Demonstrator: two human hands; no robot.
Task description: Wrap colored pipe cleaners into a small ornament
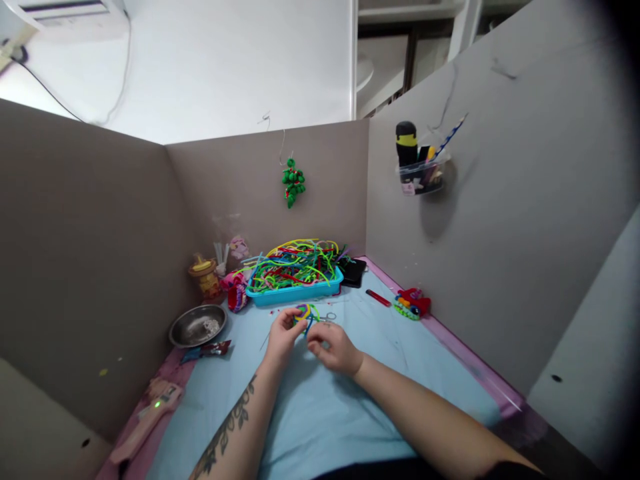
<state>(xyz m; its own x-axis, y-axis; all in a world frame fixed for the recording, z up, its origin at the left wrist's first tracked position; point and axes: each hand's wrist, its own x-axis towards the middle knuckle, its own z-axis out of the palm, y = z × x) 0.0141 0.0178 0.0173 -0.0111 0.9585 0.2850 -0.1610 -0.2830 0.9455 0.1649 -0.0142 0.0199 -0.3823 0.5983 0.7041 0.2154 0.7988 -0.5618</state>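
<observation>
My left hand is closed around a small round piece of coiled pipe cleaners in purple, yellow, green and blue. Close by on the right, my right hand has its fingers curled in a pinch. A blue pipe cleaner runs from the coiled piece to those fingertips; its end is hidden. Scissors lie just behind my hands, partly covered. Beyond them a blue tray is heaped with loose pipe cleaners in many colours.
A metal bowl holding small pale bits stands left, with a wrapper before it. A pink device lies front left. At right are a red cutter and a colourful craft piece. Grey partitions enclose the table.
</observation>
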